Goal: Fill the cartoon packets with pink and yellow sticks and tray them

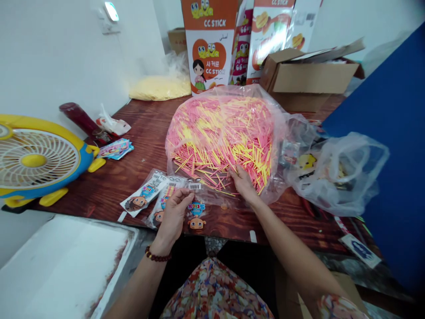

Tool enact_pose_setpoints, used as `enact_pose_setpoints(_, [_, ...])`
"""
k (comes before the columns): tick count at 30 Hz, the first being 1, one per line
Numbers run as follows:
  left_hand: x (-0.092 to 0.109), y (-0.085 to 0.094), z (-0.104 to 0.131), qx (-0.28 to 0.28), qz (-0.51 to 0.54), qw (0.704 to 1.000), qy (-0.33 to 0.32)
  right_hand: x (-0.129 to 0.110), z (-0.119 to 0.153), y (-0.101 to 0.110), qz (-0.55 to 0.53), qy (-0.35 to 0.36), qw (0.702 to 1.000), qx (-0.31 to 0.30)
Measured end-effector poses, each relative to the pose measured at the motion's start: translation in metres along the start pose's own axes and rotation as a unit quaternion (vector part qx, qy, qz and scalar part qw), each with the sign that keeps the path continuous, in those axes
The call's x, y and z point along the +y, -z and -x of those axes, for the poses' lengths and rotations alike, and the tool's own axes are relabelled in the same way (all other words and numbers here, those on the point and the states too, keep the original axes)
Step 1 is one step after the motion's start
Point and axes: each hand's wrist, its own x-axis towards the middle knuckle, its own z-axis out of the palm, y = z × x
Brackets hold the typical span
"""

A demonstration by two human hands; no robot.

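Note:
A large clear plastic bag (229,113) full of thin pink and yellow sticks (212,155) lies open towards me on the table. At its mouth my right hand (244,184) reaches among the sticks, fingers bent; whether they grip any is hidden. My left hand (175,210) pinches the edge of a small clear printed packet (197,208) with a cartoon face and a barcode label. Under and beside that hand lie another packet with sticks showing in it (170,190) and a pile of printed packets (142,195).
A yellow and blue fan (43,159) stands at the left, near a dark red bottle (79,117), tissues (114,125) and colourful packets (116,149). Printed cartons (209,48) and an open cardboard box (308,77) stand behind. A clear carrier bag (338,173) lies right, beside a blue panel (388,133).

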Motion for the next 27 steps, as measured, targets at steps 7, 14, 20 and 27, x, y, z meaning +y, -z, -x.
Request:
enact_pose_setpoints(7, [-0.002, 0.001, 0.001, -0.017, -0.014, 1.0, -0.018, -0.046, -0.009, -0.007, 0.371, -0.021, 0.914, -0.162])
enact_pose_setpoints(14, [-0.002, 0.005, 0.002, -0.019, -0.017, 0.999, -0.02, -0.062, 0.004, -0.026, 0.418, -0.013, 0.896, -0.149])
enact_pose_setpoints(20, [0.0, 0.006, 0.003, -0.02, -0.012, 1.0, -0.012, -0.058, 0.015, -0.017, 0.448, -0.016, 0.883, -0.137])
enact_pose_setpoints(27, [-0.001, 0.007, 0.005, -0.029, -0.015, 0.999, -0.013, -0.046, 0.013, -0.016, 0.44, -0.007, 0.887, -0.142])
